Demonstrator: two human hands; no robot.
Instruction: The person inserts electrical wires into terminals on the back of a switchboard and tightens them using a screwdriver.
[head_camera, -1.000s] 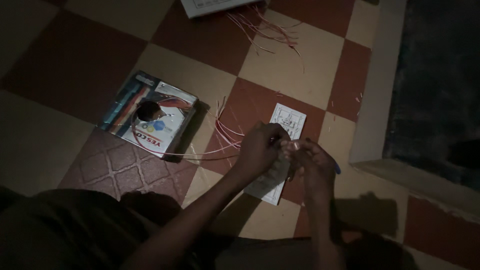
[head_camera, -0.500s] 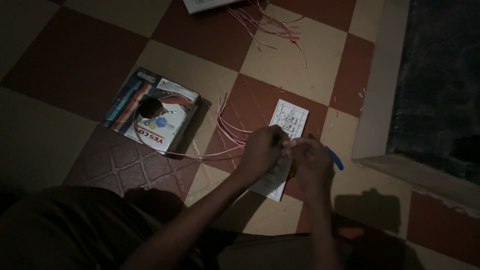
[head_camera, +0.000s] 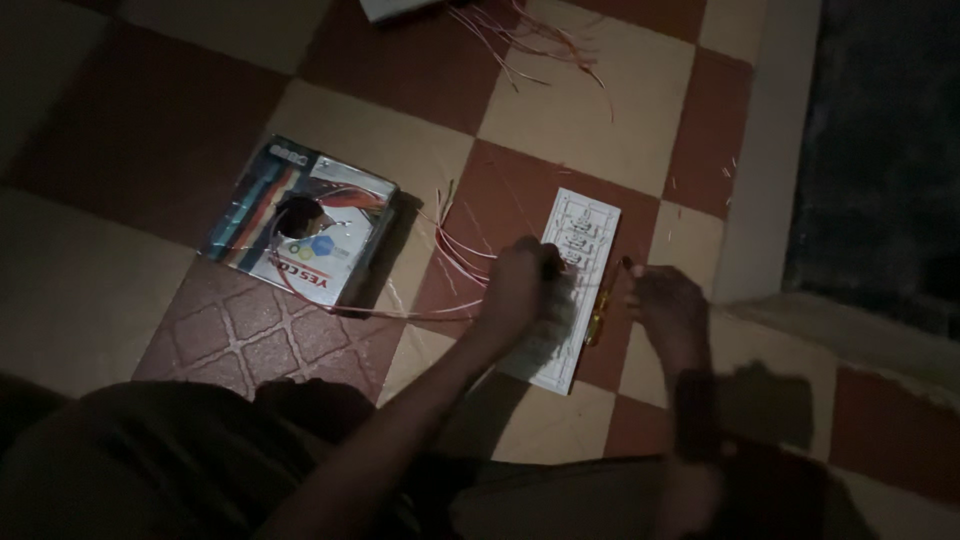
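Observation:
My left hand (head_camera: 520, 285) is closed over the left edge of a white rectangular switch plate (head_camera: 580, 225) lying on the floor. Thin red wires (head_camera: 455, 255) fan out from under its fingers, and one strand runs back to the wire box. My right hand (head_camera: 668, 305) is just right of the plate, apart from the left hand. A yellow-handled screwdriver (head_camera: 601, 310) lies along the plate's right edge, against my right fingers. The dim light hides whether those fingers grip it.
A flat printed box holding a coil of red wire (head_camera: 300, 225) lies to the left on the checkered tile floor. Loose red wire offcuts (head_camera: 530, 40) are scattered at the top. A raised pale step edge (head_camera: 765, 160) runs down the right side.
My hands were together over the plate. Now the right hand has moved off to the right, and the yellow screwdriver shows between the two hands. The view has shifted slightly.

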